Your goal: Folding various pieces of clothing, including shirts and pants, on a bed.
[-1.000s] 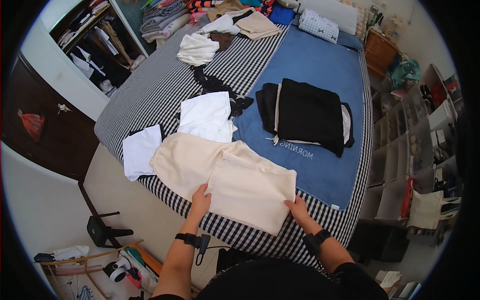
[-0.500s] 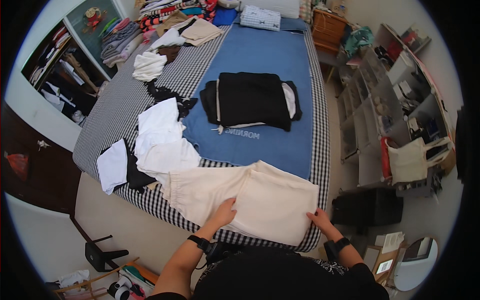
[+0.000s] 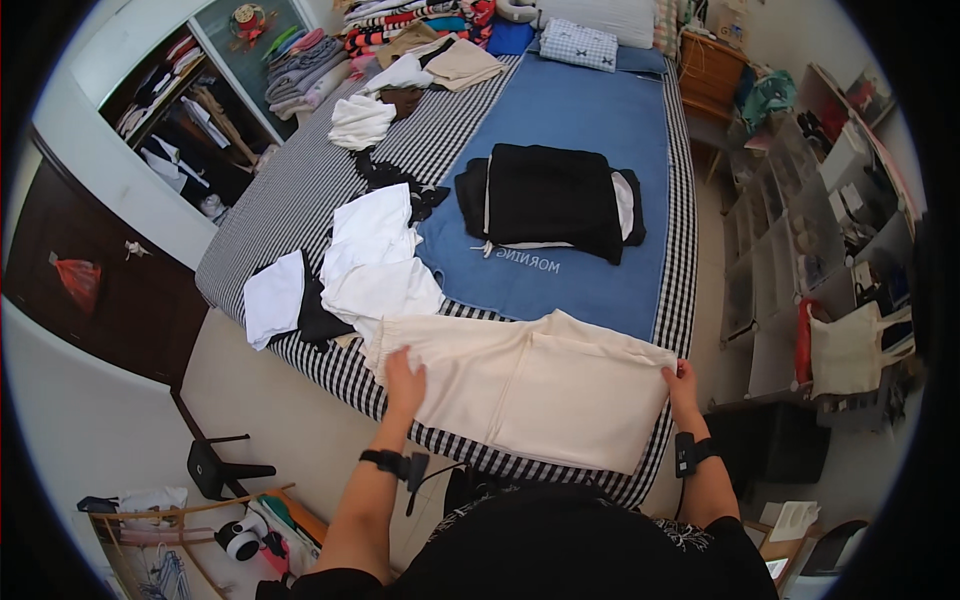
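Note:
Cream trousers (image 3: 580, 385) with a gathered waistband lie folded lengthwise across the near end of the bed. My left hand (image 3: 404, 385) rests at the waistband end on the left, its fingers stretched out on the cloth and its thumb apart. At the opposite end, my right hand (image 3: 682, 388) pinches the upper right corner of the trousers between thumb and fingers. Several white garments (image 3: 375, 250) lie in a loose heap just beyond the waistband. Farther off, a folded black stack of clothes (image 3: 550, 200) sits on a blue mat (image 3: 570, 110).
A checked sheet (image 3: 290, 190) covers the bed. More clothes and a small folded pillow (image 3: 578, 45) lie at its far end. Clear shelving (image 3: 770, 240) and a cream tote bag (image 3: 845, 350) stand along the right, a black stool (image 3: 225, 468) on the left floor.
My left hand has slid left from the middle of the trousers to the waistband. My right hand keeps its hold on the corner. The whole view has shifted to the left.

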Demonstrator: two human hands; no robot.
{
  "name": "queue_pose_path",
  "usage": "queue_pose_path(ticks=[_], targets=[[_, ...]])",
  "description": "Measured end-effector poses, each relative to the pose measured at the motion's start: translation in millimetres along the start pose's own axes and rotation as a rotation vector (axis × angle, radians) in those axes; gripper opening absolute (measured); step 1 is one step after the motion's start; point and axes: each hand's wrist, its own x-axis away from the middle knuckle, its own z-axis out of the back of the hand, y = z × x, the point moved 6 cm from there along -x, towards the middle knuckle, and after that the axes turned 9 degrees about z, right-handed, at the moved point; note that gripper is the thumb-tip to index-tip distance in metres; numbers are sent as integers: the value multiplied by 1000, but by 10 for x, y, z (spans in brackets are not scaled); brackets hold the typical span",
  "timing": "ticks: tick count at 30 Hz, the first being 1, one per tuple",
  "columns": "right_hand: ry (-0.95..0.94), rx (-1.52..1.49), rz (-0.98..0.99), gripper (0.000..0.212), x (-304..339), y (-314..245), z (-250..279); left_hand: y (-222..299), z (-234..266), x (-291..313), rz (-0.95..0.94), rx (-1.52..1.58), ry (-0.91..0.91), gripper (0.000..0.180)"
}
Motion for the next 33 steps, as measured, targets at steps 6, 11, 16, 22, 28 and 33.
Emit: queue_pose_path(ticks=[6, 11, 16, 22, 28, 33], targets=[[92, 826, 245, 51, 262, -424, -441, -862, 80, -394, 281, -132, -55, 67], [-261, 818, 499, 47, 780, -828, -1599, -524, 237, -359, 113, -283, -11, 58], [-491, 783, 600, 39, 951, -949, -2341, -516, 437, -310, 136, -189, 73, 52], [-548, 830, 595, 39, 942, -855, -2624, -918, 155, -274, 284, 50, -255, 46], [-584, 853, 549, 40, 850, -875, -2625, -737, 49, -797, 412, 458, -589, 34], [-604, 1025, 579, 44, 806, -903, -2725, -840, 144, -1154, 335, 543, -615, 31]])
